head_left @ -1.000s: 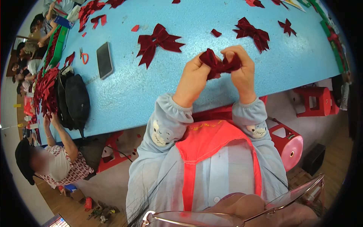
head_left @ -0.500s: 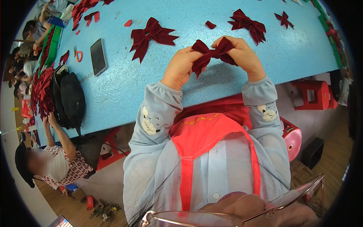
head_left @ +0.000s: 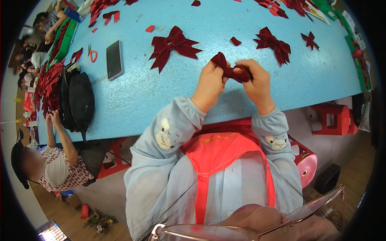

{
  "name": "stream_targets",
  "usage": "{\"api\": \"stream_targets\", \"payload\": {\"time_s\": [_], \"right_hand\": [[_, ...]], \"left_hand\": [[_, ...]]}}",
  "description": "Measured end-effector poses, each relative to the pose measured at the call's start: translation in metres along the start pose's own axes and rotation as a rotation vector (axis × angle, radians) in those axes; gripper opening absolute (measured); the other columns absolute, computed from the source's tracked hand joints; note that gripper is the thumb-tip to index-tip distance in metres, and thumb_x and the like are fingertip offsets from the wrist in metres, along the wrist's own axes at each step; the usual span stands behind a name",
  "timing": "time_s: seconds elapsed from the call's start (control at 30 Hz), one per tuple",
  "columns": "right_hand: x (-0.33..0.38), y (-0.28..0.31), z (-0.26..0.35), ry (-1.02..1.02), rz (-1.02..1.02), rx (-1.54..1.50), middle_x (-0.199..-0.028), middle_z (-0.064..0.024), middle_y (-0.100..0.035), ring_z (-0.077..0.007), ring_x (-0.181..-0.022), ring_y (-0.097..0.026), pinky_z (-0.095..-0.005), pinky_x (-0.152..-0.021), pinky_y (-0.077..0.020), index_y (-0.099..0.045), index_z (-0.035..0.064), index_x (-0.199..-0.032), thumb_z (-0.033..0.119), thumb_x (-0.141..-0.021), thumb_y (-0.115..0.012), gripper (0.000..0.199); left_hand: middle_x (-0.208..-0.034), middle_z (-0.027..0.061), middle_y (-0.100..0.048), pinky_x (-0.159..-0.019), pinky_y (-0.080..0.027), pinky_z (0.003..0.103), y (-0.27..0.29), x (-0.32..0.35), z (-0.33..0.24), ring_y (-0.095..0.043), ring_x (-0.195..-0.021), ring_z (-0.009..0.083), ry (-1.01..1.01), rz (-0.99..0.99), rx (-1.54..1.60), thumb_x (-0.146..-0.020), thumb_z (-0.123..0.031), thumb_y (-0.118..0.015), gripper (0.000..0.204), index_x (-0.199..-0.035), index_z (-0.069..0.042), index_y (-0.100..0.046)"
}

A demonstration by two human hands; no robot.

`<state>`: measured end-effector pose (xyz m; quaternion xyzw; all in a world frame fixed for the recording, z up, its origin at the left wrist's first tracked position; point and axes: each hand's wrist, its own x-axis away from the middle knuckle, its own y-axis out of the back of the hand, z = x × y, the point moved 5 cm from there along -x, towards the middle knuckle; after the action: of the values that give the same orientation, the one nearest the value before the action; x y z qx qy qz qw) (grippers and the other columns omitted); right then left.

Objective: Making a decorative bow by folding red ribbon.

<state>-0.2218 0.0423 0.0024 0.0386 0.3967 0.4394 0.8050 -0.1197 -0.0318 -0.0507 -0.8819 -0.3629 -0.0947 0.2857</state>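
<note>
Between my two hands, just over the blue table (head_left: 140,96), is a dark red velvet bow (head_left: 232,73). My left hand (head_left: 210,83) is closed on its left loop. The right loop sits in the fingers of my right hand (head_left: 256,81), which is closed too. My fingers partly cover the bow's loops and tails. Beyond my hands a larger dark red bow (head_left: 171,45) lies flat at the left. Another layered bow (head_left: 274,45) rests at the right, with a small bow-shaped piece (head_left: 310,41) farther right.
A phone (head_left: 114,60), orange-handled scissors (head_left: 93,55) and a black bag (head_left: 79,102) lie on the left. Past the bag are heaped red ribbons (head_left: 50,86) and a co-worker's hands (head_left: 52,117). Green trays (head_left: 63,44) line the sides. Red stools (head_left: 330,119) stand below the right edge.
The bow has tilted, its left loop higher and its right loop lower and turned. My hands have come slightly nearer to me. The whole view has shifted a little.
</note>
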Motion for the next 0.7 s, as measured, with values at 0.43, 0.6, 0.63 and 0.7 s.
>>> {"api": "stream_targets", "payload": {"time_s": [0.43, 0.6, 0.63, 0.7], "right_hand": [[0.016, 0.000, 0.015, -0.141, -0.295, -0.418, -0.077, -0.0068, -0.063, -0.0106, -0.069, -0.057, -0.0221, -0.060, -0.0456, -0.063, -0.0013, -0.087, -0.003, -0.082, -0.053, 0.011], [0.018, -0.004, 0.015, -0.113, -0.275, -0.518, -0.078, -0.0052, -0.061, -0.0081, -0.069, -0.053, -0.0205, -0.058, -0.0409, -0.061, -0.0015, -0.087, 0.006, -0.086, -0.055, 0.010], [0.018, -0.005, 0.015, -0.092, -0.268, -0.521, -0.077, -0.0044, -0.060, -0.0069, -0.068, -0.051, -0.0198, -0.057, -0.0385, -0.060, -0.0014, -0.088, 0.010, -0.087, -0.056, 0.012], [0.020, -0.005, 0.012, -0.097, -0.278, -0.525, -0.078, -0.0045, -0.061, -0.0073, -0.069, -0.052, -0.0199, -0.058, -0.0404, -0.060, -0.0011, -0.089, 0.007, -0.086, -0.056, 0.010]], "left_hand": [[-0.065, -0.0026, -0.044, -0.040, -0.023, 0.020, -0.023, 0.033, -0.013, -0.031, -0.046, 0.0030, -0.526, -0.034, 0.178, -0.093, -0.012, -0.040, 0.010, -0.092, -0.008, -0.048], [-0.073, -0.0014, -0.047, -0.041, -0.024, 0.019, -0.024, 0.034, -0.014, -0.033, -0.048, 0.0035, -0.460, -0.009, 0.325, -0.092, -0.009, -0.038, 0.011, -0.092, -0.008, -0.048], [-0.074, -0.0008, -0.047, -0.041, -0.024, 0.020, -0.025, 0.035, -0.014, -0.032, -0.047, 0.0043, -0.435, -0.004, 0.359, -0.092, -0.008, -0.037, 0.012, -0.093, -0.008, -0.049], [-0.077, -0.0003, -0.048, -0.041, -0.024, 0.020, -0.026, 0.036, -0.016, -0.033, -0.048, 0.0044, -0.425, 0.014, 0.375, -0.092, -0.008, -0.037, 0.012, -0.094, -0.007, -0.049]]}}
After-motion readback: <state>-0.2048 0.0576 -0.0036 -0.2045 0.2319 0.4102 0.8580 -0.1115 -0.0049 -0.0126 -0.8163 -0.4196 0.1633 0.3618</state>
